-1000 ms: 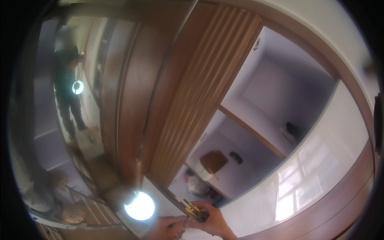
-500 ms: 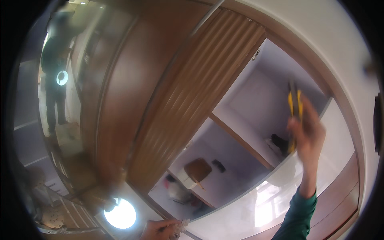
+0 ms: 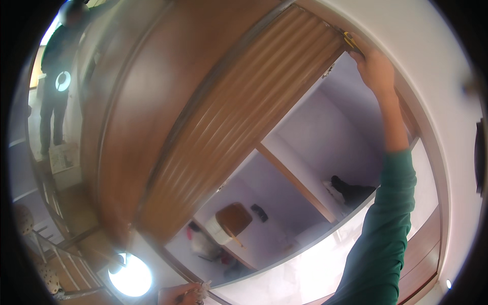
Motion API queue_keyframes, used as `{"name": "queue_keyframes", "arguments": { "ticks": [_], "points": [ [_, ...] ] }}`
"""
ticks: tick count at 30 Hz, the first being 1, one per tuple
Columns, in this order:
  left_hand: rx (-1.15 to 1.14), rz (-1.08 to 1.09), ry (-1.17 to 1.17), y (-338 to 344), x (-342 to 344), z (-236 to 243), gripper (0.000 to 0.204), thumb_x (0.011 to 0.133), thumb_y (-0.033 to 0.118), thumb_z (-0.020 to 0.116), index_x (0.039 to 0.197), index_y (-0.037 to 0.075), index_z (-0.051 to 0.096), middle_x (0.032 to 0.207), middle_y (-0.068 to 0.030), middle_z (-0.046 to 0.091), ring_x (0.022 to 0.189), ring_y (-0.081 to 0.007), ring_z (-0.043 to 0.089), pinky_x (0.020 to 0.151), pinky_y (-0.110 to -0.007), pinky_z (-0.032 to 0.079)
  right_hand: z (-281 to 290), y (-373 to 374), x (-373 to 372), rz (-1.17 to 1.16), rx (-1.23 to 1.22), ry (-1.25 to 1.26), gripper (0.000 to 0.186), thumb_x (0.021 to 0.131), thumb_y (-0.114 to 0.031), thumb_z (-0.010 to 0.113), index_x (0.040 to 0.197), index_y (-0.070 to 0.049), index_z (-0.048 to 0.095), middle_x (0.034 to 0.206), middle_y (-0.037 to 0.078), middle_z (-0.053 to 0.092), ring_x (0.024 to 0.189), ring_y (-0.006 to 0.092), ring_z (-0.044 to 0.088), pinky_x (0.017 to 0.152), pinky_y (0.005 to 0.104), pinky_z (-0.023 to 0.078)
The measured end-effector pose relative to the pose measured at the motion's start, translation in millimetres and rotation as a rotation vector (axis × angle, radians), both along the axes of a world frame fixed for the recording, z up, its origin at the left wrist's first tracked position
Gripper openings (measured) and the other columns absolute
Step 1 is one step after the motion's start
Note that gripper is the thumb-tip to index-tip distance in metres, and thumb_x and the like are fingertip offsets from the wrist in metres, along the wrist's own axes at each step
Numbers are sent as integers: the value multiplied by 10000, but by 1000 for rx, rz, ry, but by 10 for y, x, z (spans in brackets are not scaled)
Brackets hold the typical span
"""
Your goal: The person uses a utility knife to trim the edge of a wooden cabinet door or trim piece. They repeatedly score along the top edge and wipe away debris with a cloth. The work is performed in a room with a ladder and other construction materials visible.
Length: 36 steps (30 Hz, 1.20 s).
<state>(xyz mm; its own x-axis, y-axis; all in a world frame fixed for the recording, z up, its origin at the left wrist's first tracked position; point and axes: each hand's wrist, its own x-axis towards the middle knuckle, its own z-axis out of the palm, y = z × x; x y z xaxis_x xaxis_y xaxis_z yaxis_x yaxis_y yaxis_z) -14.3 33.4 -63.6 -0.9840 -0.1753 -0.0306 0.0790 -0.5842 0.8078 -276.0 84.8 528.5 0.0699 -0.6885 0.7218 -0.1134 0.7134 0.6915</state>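
Observation:
My right hand (image 3: 377, 72), its green-sleeved arm stretched up, is closed around a yellow and black utility knife (image 3: 352, 41). The knife's front end is at the upper corner of a fluted brown cabinet door (image 3: 244, 109), beside the pale frame; whether the blade touches the wood is too small to tell. At the lower edge, my left hand (image 3: 177, 295) is partly cut off by the picture. Its fingers are closed on a crumpled piece of clear plastic (image 3: 204, 288). A metal hinge (image 3: 328, 71) shows on the door's inner edge, below my right hand.
The open cabinet has lilac compartments split by a brown-edged divider (image 3: 297, 183). Inside lie a dark object (image 3: 353, 193), a brown-topped white container (image 3: 231, 218) and a small black item (image 3: 259, 212). A bright round light (image 3: 130, 274) glows lower left; a standing person (image 3: 55, 76) appears far left.
My right hand has moved up with the utility knife, from in front of the open compartment to the door's upper corner. My left hand stays closed on the plastic; the view has shifted slightly.

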Motion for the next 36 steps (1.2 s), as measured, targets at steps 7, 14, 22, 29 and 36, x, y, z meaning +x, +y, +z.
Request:
{"name": "queue_keyframes", "arguments": {
  "ticks": [7,14,22,29,36],
  "points": [
    [-10,4,-17,-50,-42,-72,312,1055,217,519,1227,-24,618,862,-32,643,633,-59,541,512,-185,423,-71,-84,-33,-49,-42,8,472,934,-254,643,1393,-325,558,982,107,691,907,334,681,766,465,543],
    [-24,-3,-21,-91,-86,-18,331,1057,253,517,1209,-15,639,852,-30,654,625,-61,552,519,-187,440,-145,-137,-55,-123,-54,51,491,927,-236,646,1405,-293,545,979,99,663,879,327,684,736,465,549],
    [-86,-41,-64,-208,-45,106,355,1059,273,510,1199,-23,646,834,-44,659,615,-70,548,533,-203,451,-116,-155,-69,-113,-41,74,485,923,-225,648,1395,-290,557,998,104,670,879,325,687,728,459,549],
    [-135,-29,-63,-212,-61,101,358,1059,282,511,1196,-16,655,850,-47,667,620,-77,556,539,-217,461,3,-148,-91,-103,45,136,483,914,-224,660,1385,-294,574,903,105,692,831,333,686,725,460,547],
    [-163,-25,-45,-161,-88,65,355,1054,280,522,1194,-16,659,851,-44,669,619,-83,563,540,-225,465,49,-160,-8,-80,43,66,457,915,-228,653,1362,-301,594,935,123,730,871,334,695,761,459,552]
  ]
}}
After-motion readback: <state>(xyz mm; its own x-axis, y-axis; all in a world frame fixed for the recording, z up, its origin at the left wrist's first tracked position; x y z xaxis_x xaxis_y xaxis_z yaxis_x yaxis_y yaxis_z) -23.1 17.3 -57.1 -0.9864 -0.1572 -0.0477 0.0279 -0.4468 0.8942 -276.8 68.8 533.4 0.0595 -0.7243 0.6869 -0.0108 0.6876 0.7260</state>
